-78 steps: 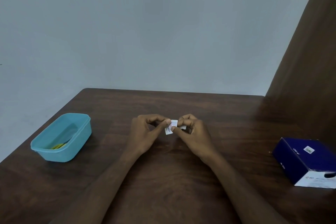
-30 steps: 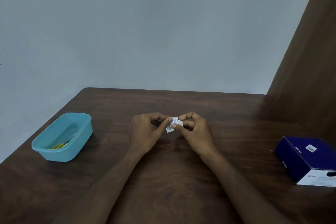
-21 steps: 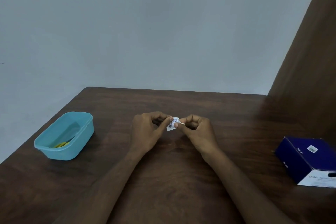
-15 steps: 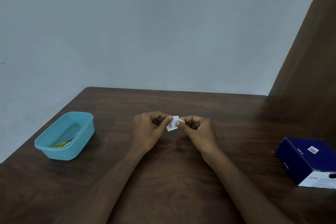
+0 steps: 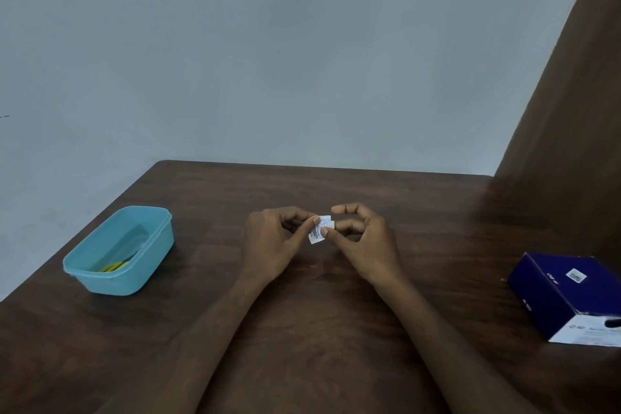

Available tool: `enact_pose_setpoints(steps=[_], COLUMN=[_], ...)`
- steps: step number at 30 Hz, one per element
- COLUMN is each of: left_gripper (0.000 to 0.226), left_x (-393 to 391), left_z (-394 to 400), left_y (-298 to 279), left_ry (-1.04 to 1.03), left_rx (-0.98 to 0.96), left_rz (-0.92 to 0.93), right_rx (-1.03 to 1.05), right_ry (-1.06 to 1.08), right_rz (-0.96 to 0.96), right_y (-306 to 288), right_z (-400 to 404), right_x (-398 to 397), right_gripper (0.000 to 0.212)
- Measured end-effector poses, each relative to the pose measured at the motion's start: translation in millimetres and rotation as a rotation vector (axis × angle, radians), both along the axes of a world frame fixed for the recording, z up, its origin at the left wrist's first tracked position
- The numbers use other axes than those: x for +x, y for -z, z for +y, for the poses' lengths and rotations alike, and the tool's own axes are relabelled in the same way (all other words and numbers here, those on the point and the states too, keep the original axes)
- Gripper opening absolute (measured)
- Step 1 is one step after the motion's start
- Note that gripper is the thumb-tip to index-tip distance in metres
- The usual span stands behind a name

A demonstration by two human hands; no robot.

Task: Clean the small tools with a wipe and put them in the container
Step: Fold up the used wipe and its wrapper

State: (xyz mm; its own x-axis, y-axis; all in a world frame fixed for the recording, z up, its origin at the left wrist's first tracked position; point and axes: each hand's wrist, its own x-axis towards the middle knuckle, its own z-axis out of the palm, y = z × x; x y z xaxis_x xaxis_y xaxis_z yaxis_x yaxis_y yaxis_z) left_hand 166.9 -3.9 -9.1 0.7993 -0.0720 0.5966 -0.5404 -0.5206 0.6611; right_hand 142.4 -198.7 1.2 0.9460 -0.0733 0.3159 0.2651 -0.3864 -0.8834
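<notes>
A small white printed wipe sachet (image 5: 319,228) is held above the middle of the dark wooden table (image 5: 319,329). My left hand (image 5: 274,244) pinches its left edge between thumb and forefinger. My right hand (image 5: 361,240) pinches its right side with thumb and a middle finger, while the forefinger arches above it. A light blue plastic container (image 5: 100,274) stands at the left edge of the table with yellow small tools (image 5: 114,266) lying inside.
A dark blue cardboard box (image 5: 571,292) with a white end lies at the right edge of the table. A brown panel (image 5: 571,111) rises at the right, and a pale wall stands behind the table.
Both hands stay on the sachet. My right forefinger has lifted off it and now arches above, and the sachet has tilted slightly between the fingers.
</notes>
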Motion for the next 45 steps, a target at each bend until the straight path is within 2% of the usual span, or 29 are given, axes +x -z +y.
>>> enact_pose_setpoints(steps=[6, 10, 20, 27, 29, 34, 38, 42, 45], left_gripper=[0.008, 0.008, 0.008, 0.007, 0.007, 0.006, 0.014, 0.005, 0.008], left_x=[-0.9, -1.4, -1.0, -1.1, -1.1, -3.3, -4.8, -6.7, -6.5], left_z=[-0.5, -1.3, -0.8, -2.0, -2.2, -3.1, -2.0, -3.2, -2.2], left_y=[-1.8, -2.6, -3.7, -4.9, -4.7, -6.4, -7.6, -8.0, -8.0], left_ry=[-0.015, 0.015, 0.022, 0.016, 0.022, 0.092, 0.158, 0.191, 0.203], left_rx=[0.005, 0.003, -0.007, -0.051, -0.058, -0.101, -0.107, -0.125, -0.138], left_rz=[0.02, 0.026, 0.051, 0.047, 0.049, 0.077, 0.153, 0.233, 0.221], right_rx=[0.148, 0.072, 0.029, 0.083, 0.11, 0.219, 0.328, 0.42, 0.444], right_ry=[0.024, -0.011, -0.025, 0.12, 0.081, -0.085, -0.077, -0.106, -0.167], right_rz=[0.011, 0.001, 0.015, -0.065, -0.034, 0.081, 0.096, 0.128, 0.137], right_y=[-0.2, 1.7, 0.8, -3.0, -2.2, -0.1, -2.0, 0.9, 1.8], right_z=[0.0, 0.8, 0.3, -3.9, -4.1, 2.6, 0.6, -1.9, -1.8], right_x=[-0.2, 1.7, -0.8, -2.0, -1.0, -2.1, -3.0, -0.4, 0.9], right_gripper=[0.035, 0.026, 0.036, 0.045, 0.042, 0.016, 0.019, 0.01, 0.018])
